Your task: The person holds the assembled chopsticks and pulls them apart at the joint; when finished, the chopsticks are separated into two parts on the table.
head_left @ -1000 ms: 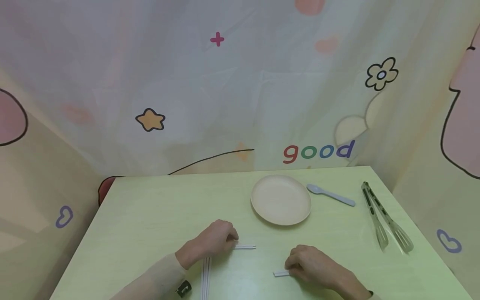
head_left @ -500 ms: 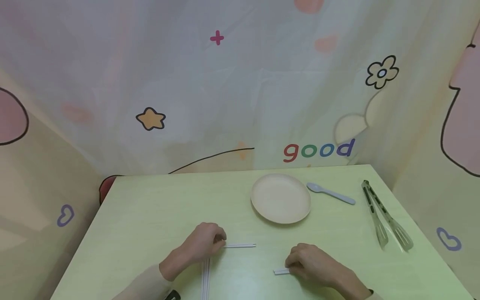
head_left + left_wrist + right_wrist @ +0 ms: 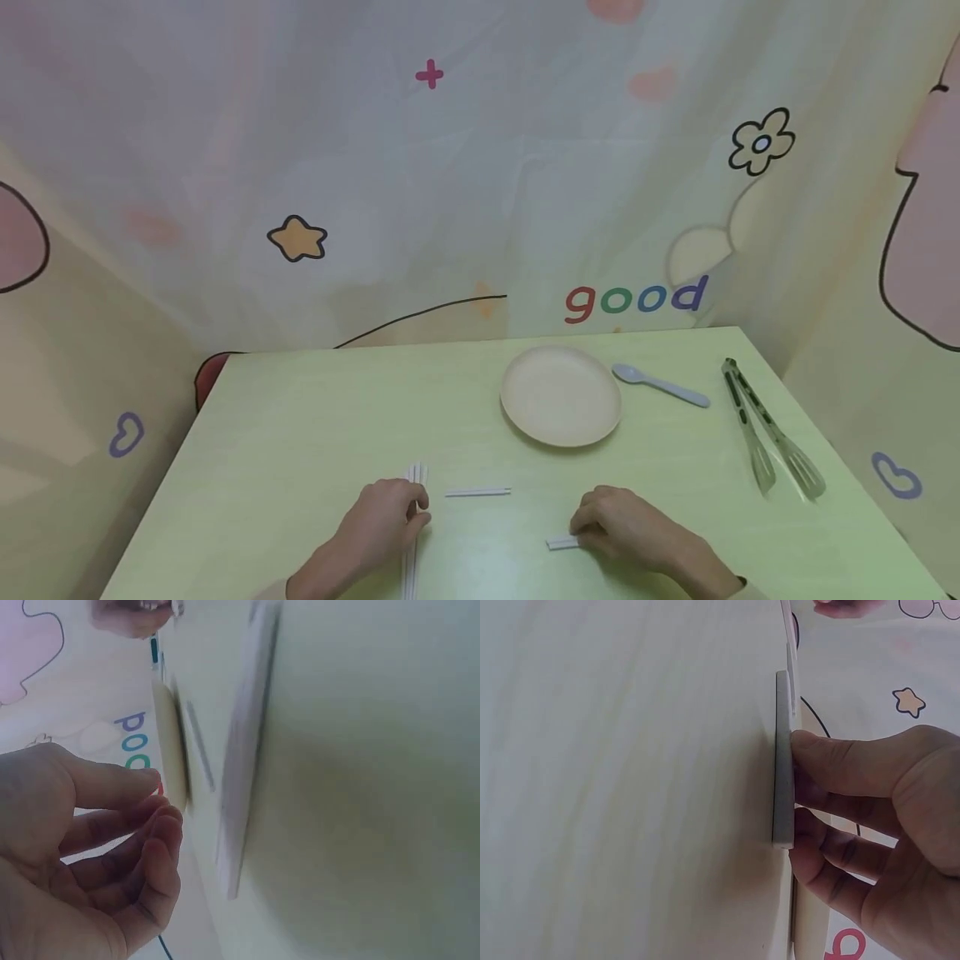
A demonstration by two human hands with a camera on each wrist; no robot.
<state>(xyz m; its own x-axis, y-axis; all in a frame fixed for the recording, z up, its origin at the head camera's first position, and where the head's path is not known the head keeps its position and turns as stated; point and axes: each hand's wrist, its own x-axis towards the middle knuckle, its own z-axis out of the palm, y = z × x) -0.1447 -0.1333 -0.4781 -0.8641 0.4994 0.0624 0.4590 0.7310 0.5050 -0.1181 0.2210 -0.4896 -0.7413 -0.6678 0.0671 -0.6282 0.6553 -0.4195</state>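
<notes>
My left hand (image 3: 375, 529) hovers by the long white sticks (image 3: 409, 571), which lie side by side toward the table's front. In the left wrist view its fingers (image 3: 157, 877) are loosely bent, with nothing between them and apart from the long sticks. To the right, a thin pair of short white sticks (image 3: 477, 492) lies crosswise. My right hand (image 3: 622, 533) is low over the table, thumb and fingertips pinching a short white stick (image 3: 562, 542). The right wrist view shows this stick as a flat bar (image 3: 783, 765); the head view hides its right part beneath the hand.
A round beige plate (image 3: 561, 396) sits toward the back of the pale table (image 3: 337, 408). Right of it lies a light blue spoon (image 3: 660, 385). Metal tongs (image 3: 765, 433) with dark grips rest near the right edge. A printed curtain (image 3: 480, 192) hangs behind.
My left hand has drawn back to the left and nearer, away from the short pair, whose left end is now uncovered. My right hand has stayed in place.
</notes>
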